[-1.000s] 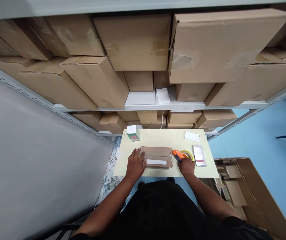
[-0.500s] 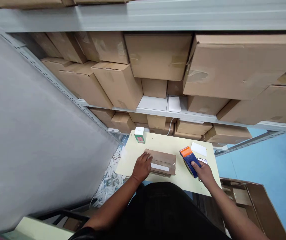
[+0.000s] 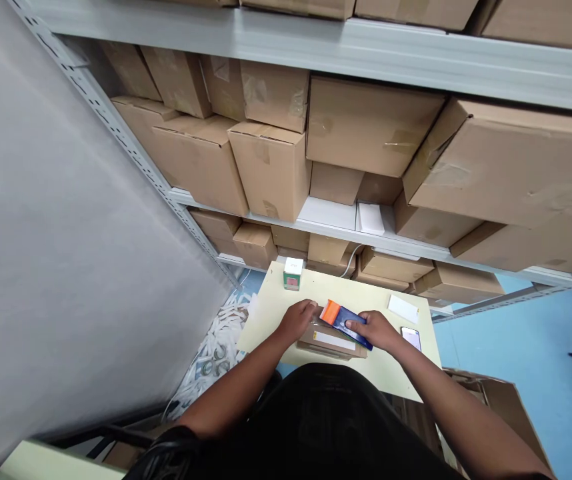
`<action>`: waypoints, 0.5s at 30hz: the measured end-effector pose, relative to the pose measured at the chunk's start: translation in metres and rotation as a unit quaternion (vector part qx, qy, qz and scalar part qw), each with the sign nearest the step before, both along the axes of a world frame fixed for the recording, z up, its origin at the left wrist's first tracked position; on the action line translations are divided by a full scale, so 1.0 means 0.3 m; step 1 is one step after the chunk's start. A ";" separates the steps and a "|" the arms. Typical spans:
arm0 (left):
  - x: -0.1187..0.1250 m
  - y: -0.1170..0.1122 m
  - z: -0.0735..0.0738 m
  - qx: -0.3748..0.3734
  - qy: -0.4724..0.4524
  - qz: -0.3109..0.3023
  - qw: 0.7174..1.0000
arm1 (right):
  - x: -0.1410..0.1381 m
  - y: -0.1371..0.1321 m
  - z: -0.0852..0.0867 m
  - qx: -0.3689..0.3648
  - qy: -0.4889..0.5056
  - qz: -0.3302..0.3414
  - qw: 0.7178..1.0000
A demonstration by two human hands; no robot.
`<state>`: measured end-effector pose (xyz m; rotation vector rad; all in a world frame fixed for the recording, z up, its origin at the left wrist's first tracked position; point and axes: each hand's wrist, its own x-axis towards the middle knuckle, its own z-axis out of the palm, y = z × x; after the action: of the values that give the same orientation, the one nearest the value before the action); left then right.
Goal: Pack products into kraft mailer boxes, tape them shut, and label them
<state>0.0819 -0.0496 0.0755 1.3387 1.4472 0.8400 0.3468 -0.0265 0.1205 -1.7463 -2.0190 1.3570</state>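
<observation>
A small cardboard box [image 3: 327, 345] with a white label strip lies on the pale yellow table in front of me. My right hand [image 3: 373, 329] is wrapped around a blue tape dispenser [image 3: 347, 321] with an orange end, tilted over the box's top. The orange end points left, towards my left hand [image 3: 297, 320]. My left hand is at the box's far left corner, fingers drawn together near a shiny patch of clear tape. Whether they pinch the tape or the box edge is too small to tell.
On the table [image 3: 266, 320] stand a green and white small box [image 3: 293, 274], a white card [image 3: 403, 309] and a phone [image 3: 411, 338]. Shelves full of cartons [image 3: 269, 170] rise behind. An open carton [image 3: 503, 407] is at lower right; paper scraps [image 3: 216, 347] lie on the floor at left.
My right hand has brought the tape dispenser left, from beside the phone to over the box. My left hand's fingers, flat on the box before, are now drawn together at its far corner.
</observation>
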 end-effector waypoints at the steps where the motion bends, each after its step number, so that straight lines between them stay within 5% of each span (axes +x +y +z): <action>1: 0.007 0.016 0.001 -0.062 -0.056 0.006 0.996 | -0.003 0.002 0.002 0.000 -0.002 0.005 1.000; 5: 0.050 0.047 -0.017 -0.206 -0.220 -0.015 0.953 | -0.010 0.010 -0.003 0.010 -0.014 0.021 1.000; 15: 0.082 0.016 -0.038 -0.213 -0.380 0.033 0.899 | -0.004 0.018 0.018 -0.006 -0.013 0.022 1.000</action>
<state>0.1064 -0.0447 0.0640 0.5245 0.9627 0.8875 0.3458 -0.0210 0.1261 -1.7442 -2.0782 1.3693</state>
